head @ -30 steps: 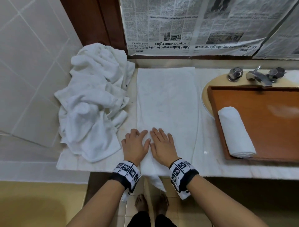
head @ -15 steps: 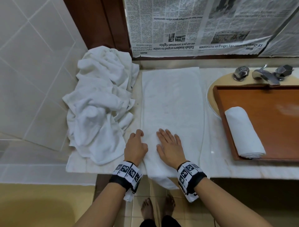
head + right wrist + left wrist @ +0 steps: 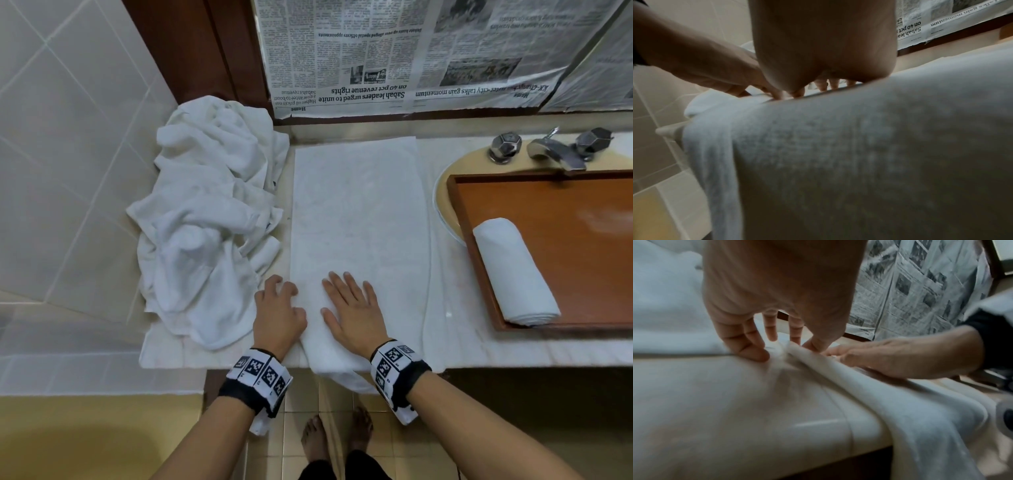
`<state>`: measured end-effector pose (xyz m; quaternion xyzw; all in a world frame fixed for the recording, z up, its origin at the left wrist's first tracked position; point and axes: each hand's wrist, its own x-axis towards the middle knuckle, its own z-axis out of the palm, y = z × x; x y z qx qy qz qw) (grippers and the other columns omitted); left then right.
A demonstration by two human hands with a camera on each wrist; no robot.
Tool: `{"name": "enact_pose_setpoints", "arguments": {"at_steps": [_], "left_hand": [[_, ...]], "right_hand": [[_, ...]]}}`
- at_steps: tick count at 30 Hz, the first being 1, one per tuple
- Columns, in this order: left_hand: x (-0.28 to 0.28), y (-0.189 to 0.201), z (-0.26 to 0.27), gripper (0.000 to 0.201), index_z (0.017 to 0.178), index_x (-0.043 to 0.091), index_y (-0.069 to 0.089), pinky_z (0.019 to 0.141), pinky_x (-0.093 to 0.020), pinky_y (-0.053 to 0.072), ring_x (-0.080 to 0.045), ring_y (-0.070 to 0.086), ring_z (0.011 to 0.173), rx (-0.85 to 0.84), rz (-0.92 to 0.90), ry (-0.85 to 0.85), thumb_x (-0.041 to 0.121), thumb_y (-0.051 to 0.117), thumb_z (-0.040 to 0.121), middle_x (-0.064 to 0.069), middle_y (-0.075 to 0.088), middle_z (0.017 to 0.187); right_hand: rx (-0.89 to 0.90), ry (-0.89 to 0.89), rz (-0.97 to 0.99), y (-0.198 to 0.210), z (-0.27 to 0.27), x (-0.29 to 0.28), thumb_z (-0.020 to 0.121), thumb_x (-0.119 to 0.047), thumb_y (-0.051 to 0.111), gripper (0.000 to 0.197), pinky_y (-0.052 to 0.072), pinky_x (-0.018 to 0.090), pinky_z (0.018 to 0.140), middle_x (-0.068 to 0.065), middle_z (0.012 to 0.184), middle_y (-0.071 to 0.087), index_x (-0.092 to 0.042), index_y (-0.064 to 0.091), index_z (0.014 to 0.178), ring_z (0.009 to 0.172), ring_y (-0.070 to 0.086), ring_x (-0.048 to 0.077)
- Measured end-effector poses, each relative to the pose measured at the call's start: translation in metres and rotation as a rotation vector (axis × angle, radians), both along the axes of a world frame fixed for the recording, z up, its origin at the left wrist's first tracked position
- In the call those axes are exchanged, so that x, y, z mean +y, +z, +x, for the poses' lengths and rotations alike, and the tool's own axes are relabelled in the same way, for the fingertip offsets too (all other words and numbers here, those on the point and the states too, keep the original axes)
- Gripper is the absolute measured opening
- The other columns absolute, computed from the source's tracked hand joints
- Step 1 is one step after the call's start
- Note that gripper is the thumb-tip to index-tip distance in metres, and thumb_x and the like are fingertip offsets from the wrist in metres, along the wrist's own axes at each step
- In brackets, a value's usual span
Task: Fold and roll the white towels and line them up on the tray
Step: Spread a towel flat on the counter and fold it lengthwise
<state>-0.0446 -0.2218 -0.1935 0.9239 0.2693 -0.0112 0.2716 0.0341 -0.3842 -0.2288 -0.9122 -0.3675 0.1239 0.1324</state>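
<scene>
Towel (image 3: 356, 212) flat on counter; left hand (image 3: 277, 313) pinches its edge, right hand (image 3: 354, 313) presses flat

Bare forearms; each wrist carries a black fabric strap (image 3: 239, 397) under white blocks printed with black square-code markers (image 3: 390, 359). Bare feet (image 3: 313, 442) at 6 o'clock; dark trouser hems.

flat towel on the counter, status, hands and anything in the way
Left hand pinches the flat towel's left edge; right hand flat on it. One rolled towel on tray. Unfolded pile touches its left edge.
</scene>
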Motion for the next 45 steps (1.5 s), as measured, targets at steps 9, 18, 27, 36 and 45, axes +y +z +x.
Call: {"name": "enact_pose_setpoints", "arguments": {"at_steps": [9, 18, 27, 36, 45], "left_hand": [[-0.009, 0.000, -0.027, 0.050, 0.131, 0.018, 0.055, 0.095, -0.040, 0.043, -0.028, 0.047, 0.114, -0.134, -0.019, 0.012, 0.038, 0.054, 0.085, -0.006, 0.045, 0.138], [-0.007, -0.015, -0.051, 0.027, 0.067, 0.012, 0.072, 0.096, -0.028, 0.034, -0.029, 0.044, 0.120, -0.101, -0.020, -0.044, 0.030, 0.067, 0.086, -0.005, 0.057, 0.130], [-0.014, 0.004, -0.059, 0.084, 0.149, 0.031, 0.032, 0.108, -0.046, 0.034, -0.020, 0.021, 0.142, 0.109, 0.052, -0.279, 0.038, 0.055, 0.068, 0.007, 0.017, 0.161], [-0.015, 0.000, -0.072, 0.096, 0.157, 0.030, 0.016, 0.119, -0.045, 0.016, -0.017, 0.004, 0.151, 0.202, 0.039, -0.288, 0.037, 0.052, 0.067, 0.012, 0.004, 0.165], [-0.017, 0.001, -0.071, 0.073, 0.149, 0.024, 0.037, 0.117, -0.046, 0.022, -0.018, 0.020, 0.147, 0.088, 0.032, -0.165, 0.022, 0.053, 0.077, 0.005, 0.025, 0.161]], "right_hand": [[-0.008, -0.002, 0.071, 0.003, -0.011, 0.002, 0.097, -0.050, 0.021, 0.067, 0.007, 0.052, 0.122, -0.003, 0.165, 0.018, -0.019, 0.026, 0.156, 0.153, 0.010, 0.019], [-0.026, 0.010, 0.022, -0.001, -0.013, -0.013, 0.098, -0.057, 0.015, 0.067, -0.006, 0.045, 0.120, -0.010, 0.166, 0.009, -0.027, 0.019, 0.158, 0.153, 0.003, 0.016], [0.007, 0.000, 0.005, 0.009, -0.022, -0.018, 0.093, -0.054, 0.011, 0.074, -0.002, 0.048, 0.123, -0.004, 0.166, 0.010, -0.020, 0.016, 0.158, 0.154, 0.001, 0.017], [-0.029, 0.007, -0.010, 0.002, -0.032, -0.021, 0.097, -0.052, 0.013, 0.069, 0.006, 0.051, 0.123, -0.004, 0.166, 0.013, -0.020, 0.021, 0.158, 0.153, 0.006, 0.018], [-0.039, -0.085, -0.006, 0.002, -0.044, -0.046, 0.097, -0.053, 0.011, 0.071, -0.005, 0.043, 0.123, -0.002, 0.166, 0.009, -0.018, 0.015, 0.159, 0.153, 0.003, 0.016]]}}
